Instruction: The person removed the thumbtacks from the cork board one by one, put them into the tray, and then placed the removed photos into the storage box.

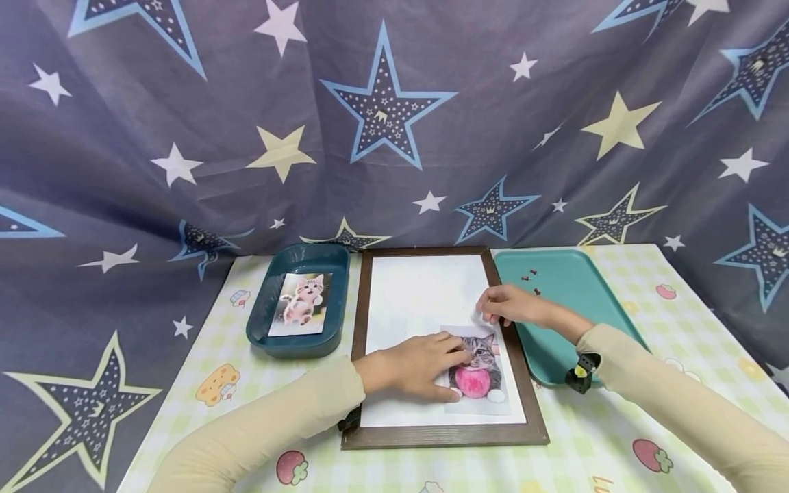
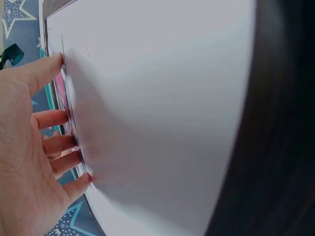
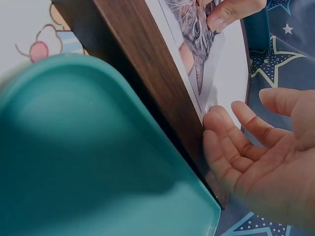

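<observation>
A print of a grey tabby cat with a pink ball (image 1: 473, 383) lies on the lower right of a white board (image 1: 419, 294) in a dark brown wooden frame (image 1: 444, 435). My left hand (image 1: 425, 366) rests on the print's left side, fingers spread and fingertips touching it; the left wrist view shows this hand (image 2: 34, 132) low over the board. Just above the print's upper right corner is my right hand (image 1: 511, 305), loosely curved. In the right wrist view its fingertips (image 3: 212, 119) are right at the frame's inner edge, with nothing visibly held.
Left of the frame, a dark teal basin (image 1: 257, 329) holds a kitten picture (image 1: 302, 305). On the right, a green tray (image 1: 555, 263) with several red push pins (image 1: 533, 272) sits against the frame. A checked cloth (image 1: 203, 431) covers the table; a starry curtain (image 1: 271, 205) hangs behind.
</observation>
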{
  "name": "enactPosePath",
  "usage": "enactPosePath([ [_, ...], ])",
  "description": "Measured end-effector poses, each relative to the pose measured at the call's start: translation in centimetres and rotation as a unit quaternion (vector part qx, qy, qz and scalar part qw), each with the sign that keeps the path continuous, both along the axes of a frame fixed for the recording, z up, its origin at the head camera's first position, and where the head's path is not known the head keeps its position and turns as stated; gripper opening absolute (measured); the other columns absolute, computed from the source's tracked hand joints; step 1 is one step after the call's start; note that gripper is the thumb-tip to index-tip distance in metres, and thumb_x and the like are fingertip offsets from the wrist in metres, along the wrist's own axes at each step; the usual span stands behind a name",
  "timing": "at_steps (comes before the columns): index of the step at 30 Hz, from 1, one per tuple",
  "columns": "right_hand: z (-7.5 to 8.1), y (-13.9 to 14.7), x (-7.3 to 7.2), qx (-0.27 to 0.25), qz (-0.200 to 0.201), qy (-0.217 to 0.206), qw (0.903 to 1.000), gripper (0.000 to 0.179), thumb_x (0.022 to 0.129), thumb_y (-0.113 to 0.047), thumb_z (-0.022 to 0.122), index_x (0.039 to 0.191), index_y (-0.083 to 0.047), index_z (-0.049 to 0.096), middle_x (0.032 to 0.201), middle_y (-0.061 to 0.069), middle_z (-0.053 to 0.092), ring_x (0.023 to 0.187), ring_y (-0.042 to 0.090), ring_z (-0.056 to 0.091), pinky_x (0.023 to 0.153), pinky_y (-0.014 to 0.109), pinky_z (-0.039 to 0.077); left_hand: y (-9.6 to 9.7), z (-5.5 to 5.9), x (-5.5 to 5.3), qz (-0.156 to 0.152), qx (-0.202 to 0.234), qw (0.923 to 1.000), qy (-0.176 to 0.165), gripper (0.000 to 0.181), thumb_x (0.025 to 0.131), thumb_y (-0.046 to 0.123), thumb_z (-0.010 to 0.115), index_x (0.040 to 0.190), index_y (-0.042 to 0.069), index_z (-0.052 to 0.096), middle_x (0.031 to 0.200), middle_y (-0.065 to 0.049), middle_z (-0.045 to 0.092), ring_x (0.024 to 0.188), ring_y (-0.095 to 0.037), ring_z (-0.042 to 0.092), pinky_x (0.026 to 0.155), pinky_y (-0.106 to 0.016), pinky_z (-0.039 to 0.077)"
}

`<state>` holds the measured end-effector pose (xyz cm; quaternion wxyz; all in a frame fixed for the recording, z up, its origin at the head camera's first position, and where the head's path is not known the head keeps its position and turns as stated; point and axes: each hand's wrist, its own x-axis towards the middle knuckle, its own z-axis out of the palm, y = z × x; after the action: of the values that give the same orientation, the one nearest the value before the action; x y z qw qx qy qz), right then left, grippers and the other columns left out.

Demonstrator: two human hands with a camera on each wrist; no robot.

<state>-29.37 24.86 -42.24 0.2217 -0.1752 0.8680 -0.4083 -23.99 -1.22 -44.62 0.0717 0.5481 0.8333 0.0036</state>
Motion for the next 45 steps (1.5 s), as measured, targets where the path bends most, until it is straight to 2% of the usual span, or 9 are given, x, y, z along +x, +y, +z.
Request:
enactPosePath([
  [12,-0.3,-0.4,-0.3,0.008,0.022,0.001,0.9997,0.026,0.106,-0.014,0.049,0.108,0.006,0.065,0.085,0.017,0.065,0.070,0.019,0.056,0.061,0.029,0.050,0.0,-0.4,-0.1,0.000,0.002,1.0000,-0.002,0.072,0.097,0.062,0.057,0.153,0.019,0.044,0.149,0.001,0.048,0.136,-0.015,0.047,0.118,-0.029,0.039],
  [25,-0.4,-0.8,-0.1,0.000,0.016,-0.004,0.9999,0.024,0.105,-0.013,0.052,0.108,0.006,0.066,0.083,0.014,0.065,0.070,0.017,0.055,0.056,0.026,0.043,0.0,-0.5,-0.3,-0.001,0.004,1.0000,0.002,0.074,0.096,0.063,0.057,0.154,0.020,0.043,0.150,0.001,0.047,0.137,-0.015,0.047,0.118,-0.030,0.039],
  [35,-0.4,-1.1,0.0,0.004,0.020,0.003,0.9998,0.024,0.105,-0.014,0.055,0.104,0.007,0.066,0.080,0.014,0.063,0.065,0.016,0.047,0.055,0.023,0.039,0.0,-0.5,-0.3,0.000,0.007,1.0000,-0.005,0.074,0.097,0.063,0.056,0.155,0.019,0.042,0.151,0.001,0.047,0.138,-0.016,0.046,0.118,-0.030,0.039],
  [41,-0.2,-1.2,0.1,0.004,0.019,0.002,0.9998,0.025,0.104,-0.015,0.055,0.106,0.007,0.067,0.075,0.008,0.059,0.060,0.011,0.043,0.054,0.023,0.038,0.0,-0.3,-0.3,0.000,0.004,1.0000,-0.006,0.074,0.097,0.063,0.056,0.155,0.019,0.042,0.151,0.000,0.047,0.138,-0.016,0.046,0.118,-0.030,0.039],
  [45,-0.3,-1.3,0.1,0.006,0.014,-0.004,0.9999,0.026,0.105,-0.016,0.055,0.107,0.006,0.068,0.077,0.006,0.058,0.062,0.013,0.046,0.056,0.025,0.042,0.0,-0.4,-0.2,0.001,0.003,1.0000,-0.005,0.073,0.097,0.063,0.056,0.154,0.019,0.043,0.151,0.000,0.047,0.138,-0.016,0.046,0.119,-0.030,0.039],
])
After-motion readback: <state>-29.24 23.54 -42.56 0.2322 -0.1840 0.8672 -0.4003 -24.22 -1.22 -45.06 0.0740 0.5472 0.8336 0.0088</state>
